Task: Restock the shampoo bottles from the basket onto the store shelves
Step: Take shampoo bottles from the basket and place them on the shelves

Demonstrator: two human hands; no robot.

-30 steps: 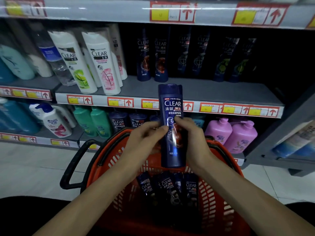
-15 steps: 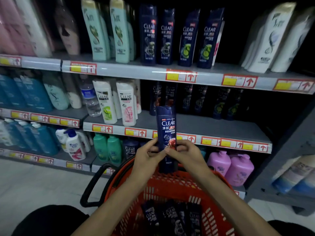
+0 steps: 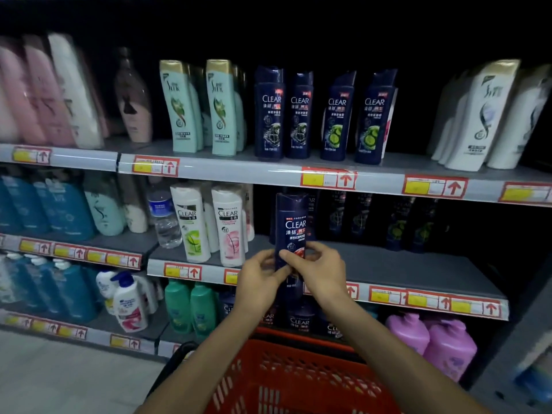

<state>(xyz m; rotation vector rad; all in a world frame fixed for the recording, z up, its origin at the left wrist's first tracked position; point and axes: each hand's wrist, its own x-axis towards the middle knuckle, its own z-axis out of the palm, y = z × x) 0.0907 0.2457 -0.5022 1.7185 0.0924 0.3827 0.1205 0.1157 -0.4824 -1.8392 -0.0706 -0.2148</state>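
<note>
"CLEAR" reads on the dark blue shampoo bottle [image 3: 291,234] held upright before the middle shelf, on four navy bottles [image 3: 268,115] above, on two white bottles [image 3: 191,224] left, while shelf-edge price tags [image 3: 328,177] show red arrows, figures illegible.

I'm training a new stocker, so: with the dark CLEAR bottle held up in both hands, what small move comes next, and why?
Probably push the bottle forward onto the middle shelf. Both hands hold it upright at that shelf's height, matching dark bottles stand at the back, and the front is bare.
</note>
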